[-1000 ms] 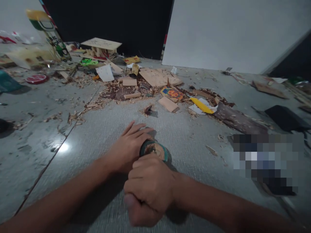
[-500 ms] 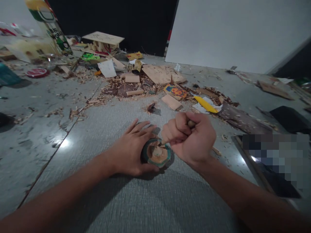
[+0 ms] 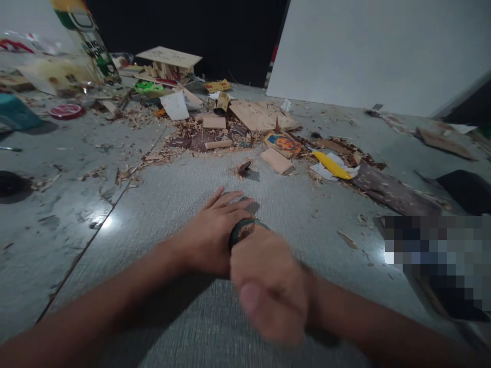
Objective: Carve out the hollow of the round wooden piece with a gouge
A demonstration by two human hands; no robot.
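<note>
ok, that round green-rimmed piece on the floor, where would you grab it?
Probably take the round piece by its dark green rim, coming from the far right side, where the only bare arc shows. The left hand cups its left flank, and the blurred right hand covers its near edge.

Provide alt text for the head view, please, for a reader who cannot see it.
The person's left hand holds a round, dark-rimmed wooden piece on a grey floor, while the right hand, a blurred fist, covers most of it. Wood shavings and offcuts litter the floor beyond.
</note>
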